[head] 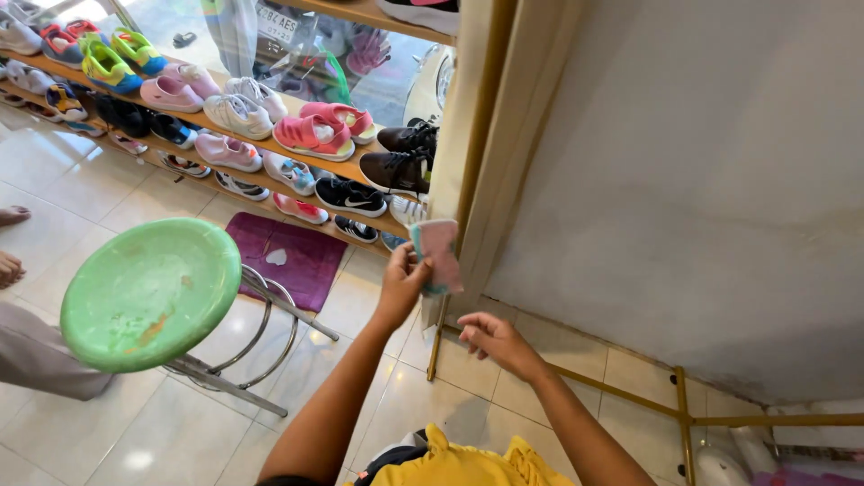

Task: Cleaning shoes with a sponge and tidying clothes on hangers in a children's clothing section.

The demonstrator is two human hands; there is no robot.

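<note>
**Cloth raised at the gold-framed post**

The left hand point(402, 281) is lifted in front of the gold metal post point(468, 180), its fingers point(407, 261) closed around a small pink and pale-blue cloth point(438, 255). The cloth stands upright above the fingers, its far face turned toward the post and either touching it or just beside it; which, I cannot tell. The right hand point(495, 340) hangs lower, below and to the right of the cloth, fingers loosely curled and holding nothing, close to the foot of the grey wall panel point(684, 180).

Judging by this, the step in hand looks like wiping the post, with the cloth near mid-height. A next move would call for a flat press of the cloth against the metal and a steady grip.

Left of the fingers, well apart, stands a green round stool point(148, 292) on chrome legs over the tiled floor point(81, 189). Beyond it, shelves point(346, 168) carry rows of children's shoes, with a purple mat point(288, 252) beneath.
</note>
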